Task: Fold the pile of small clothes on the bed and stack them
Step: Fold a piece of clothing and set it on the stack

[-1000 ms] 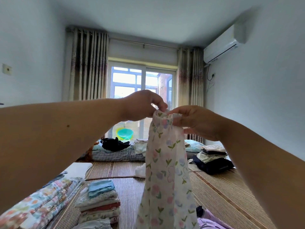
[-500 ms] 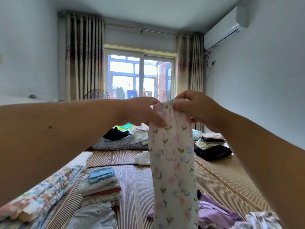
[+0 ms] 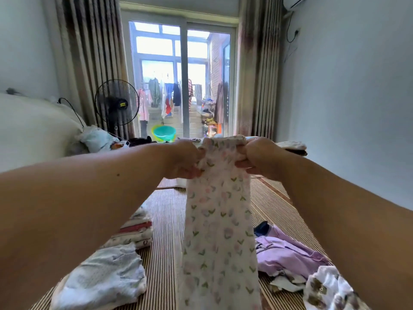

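Head cam: we hold the floral garment [image 3: 219,220] up at frame centre, its length hanging toward 6 o'clock. Our left hand [image 3: 183,158] pinches the top edge at the cloth's 9 o'clock corner, fingers curled round the fabric. Our right hand [image 3: 259,157] grips the 3 o'clock corner likewise. So both are clamped on cloth, close together, w/ the top band stretched between them. We prob. hold it high so it drops straight & evens out before laying down; that's our guess.

The bed mat [image 3: 165,209] lies below. A folded stack [image 3: 136,233] sits at 8 o'clock, handy for adding to, w/ a pale garment [image 3: 105,271] just in front at 7. The purple top [image 3: 286,249] at 4 and a patterned white piece [image 3: 324,289] at 5 lie crumpled, so plenty is left. A far stack [image 3: 292,147] shows at 2 o'clock, beyond the right hand.

Next, we judge: lower, fold, stack.
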`<state>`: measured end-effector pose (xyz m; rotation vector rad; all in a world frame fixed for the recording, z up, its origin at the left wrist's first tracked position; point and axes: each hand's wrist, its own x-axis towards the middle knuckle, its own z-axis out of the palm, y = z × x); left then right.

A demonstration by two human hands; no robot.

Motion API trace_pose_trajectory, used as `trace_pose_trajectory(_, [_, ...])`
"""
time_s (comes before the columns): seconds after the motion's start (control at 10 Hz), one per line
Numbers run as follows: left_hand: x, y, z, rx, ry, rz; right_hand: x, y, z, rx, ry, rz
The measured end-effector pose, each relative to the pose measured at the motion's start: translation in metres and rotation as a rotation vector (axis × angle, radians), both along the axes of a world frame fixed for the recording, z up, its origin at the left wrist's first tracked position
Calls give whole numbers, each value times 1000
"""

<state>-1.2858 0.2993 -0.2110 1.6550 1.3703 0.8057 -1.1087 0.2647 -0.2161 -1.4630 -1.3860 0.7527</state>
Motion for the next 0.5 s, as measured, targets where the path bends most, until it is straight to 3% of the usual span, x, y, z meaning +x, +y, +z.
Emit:
trace_pose_trajectory(0.2, [31,67,18,492,138,118,14,73,27,265,216,42])
trace_pose_trajectory(0.3, [34,82,38,736,202,216,19,96,42,385,237,53])
trace_pose_trajectory(0.4, [30,94,47,861,213,198,21,104,49,471,211,78])
trace_pose_trajectory(0.5, [21,86,42,854,212,143,23,97,47,458,187,125])
